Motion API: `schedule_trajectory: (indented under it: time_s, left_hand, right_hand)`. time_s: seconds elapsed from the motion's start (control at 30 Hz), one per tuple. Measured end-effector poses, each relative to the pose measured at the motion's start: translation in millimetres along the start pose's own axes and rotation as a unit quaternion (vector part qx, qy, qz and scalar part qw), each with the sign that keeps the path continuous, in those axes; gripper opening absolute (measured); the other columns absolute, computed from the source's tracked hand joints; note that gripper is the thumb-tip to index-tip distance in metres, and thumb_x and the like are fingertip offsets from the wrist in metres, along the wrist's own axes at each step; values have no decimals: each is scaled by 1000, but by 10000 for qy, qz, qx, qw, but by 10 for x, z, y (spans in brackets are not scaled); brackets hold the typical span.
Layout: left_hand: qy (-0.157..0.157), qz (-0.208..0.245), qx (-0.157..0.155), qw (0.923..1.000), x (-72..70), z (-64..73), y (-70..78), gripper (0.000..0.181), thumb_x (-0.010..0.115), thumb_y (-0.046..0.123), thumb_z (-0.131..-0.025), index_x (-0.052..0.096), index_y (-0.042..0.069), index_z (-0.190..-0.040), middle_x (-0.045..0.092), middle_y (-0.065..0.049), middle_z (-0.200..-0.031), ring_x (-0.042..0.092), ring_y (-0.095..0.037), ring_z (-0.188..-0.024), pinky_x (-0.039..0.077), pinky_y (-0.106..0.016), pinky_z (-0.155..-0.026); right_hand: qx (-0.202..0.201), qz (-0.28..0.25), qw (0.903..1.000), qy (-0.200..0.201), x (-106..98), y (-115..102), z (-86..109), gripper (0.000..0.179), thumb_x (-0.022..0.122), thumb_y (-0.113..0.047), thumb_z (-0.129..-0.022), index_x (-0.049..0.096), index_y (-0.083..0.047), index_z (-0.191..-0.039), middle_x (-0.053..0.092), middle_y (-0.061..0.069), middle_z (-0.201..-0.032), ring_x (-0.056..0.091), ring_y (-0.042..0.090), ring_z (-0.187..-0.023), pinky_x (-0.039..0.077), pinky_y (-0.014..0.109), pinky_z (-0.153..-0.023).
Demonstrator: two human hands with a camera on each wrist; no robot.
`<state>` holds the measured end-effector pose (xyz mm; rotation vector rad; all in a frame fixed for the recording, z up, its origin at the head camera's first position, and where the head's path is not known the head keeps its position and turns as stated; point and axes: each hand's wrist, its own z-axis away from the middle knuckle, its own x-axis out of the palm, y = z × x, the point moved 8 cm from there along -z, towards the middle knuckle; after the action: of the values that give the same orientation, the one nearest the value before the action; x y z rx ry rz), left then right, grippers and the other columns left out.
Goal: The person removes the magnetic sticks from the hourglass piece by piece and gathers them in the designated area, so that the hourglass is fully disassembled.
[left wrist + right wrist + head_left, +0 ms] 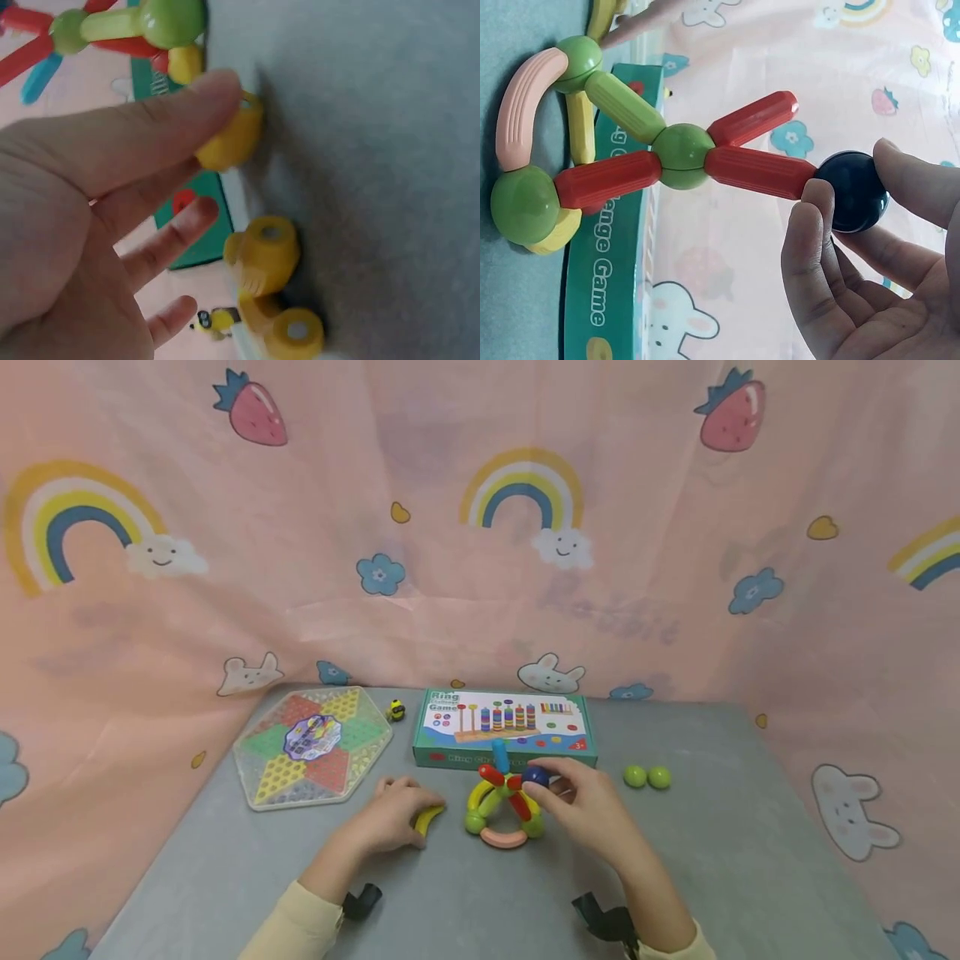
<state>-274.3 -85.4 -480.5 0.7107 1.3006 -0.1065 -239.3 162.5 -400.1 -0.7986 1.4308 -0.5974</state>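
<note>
A magnetic stick-and-ball structure (504, 806) stands mid-table, with green balls, red, green, yellow and blue rods, and a curved pink rod (523, 105) at its base. My right hand (592, 802) pinches a dark blue ball (851, 191) between thumb and fingers, right at the end of a red rod (761, 172). Left of the structure, my left hand (393, 817) pinches a curved yellow rod (427, 820) low over the table. The thumb covers part of that rod in the left wrist view. Below it there lie more curved yellow pieces (270, 255).
A green Ring Challenge Game box (504, 727) lies behind the structure. At the back left is a hexagonal board (313, 747), with a small yellow-and-black bee figure (396, 710) beside it. Two green balls (647, 777) sit to the right. A pink patterned cloth hangs behind the table.
</note>
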Motion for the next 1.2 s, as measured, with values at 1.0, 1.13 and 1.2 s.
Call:
schedule_trajectory:
  time_s: [1.0, 1.13, 1.2]
  left_hand:
    - [1178, 3768, -824, 9151, 57, -440, 583, 72, 83, 34, -84, 52, 18, -147, 61, -5, -139, 55, -31, -122, 49, -51, -102]
    - [1445, 4007, -831, 9009, 107, -468, 606, 69, 82, 36, -85, 54, 15, -144, 62, -4, -133, 56, -26, -111, 54, -39, -90]
    - [1543, 4090, -833, 8955, 115, -468, 604, 67, 82, 36, -85, 54, 15, -142, 63, -3, -130, 56, -24, -109, 55, -36, -88]
  right_hand:
    - [-612, 58, 9980, 175, -24, -61, 33, 35, 73, -15, -92, 65, -12, -127, 72, 5, -107, 65, 15, -83, 58, 32, -75]
    - [-818, 386, 9947, 488, -21, -121, 47, 37, 79, -13, -87, 65, -9, -122, 69, 5, -104, 62, 14, -78, 58, 28, -73]
    - [-851, 580, 9924, 671, -16, -138, 46, 38, 82, -16, -85, 66, -8, -118, 67, 4, -99, 59, 13, -74, 55, 24, -69]
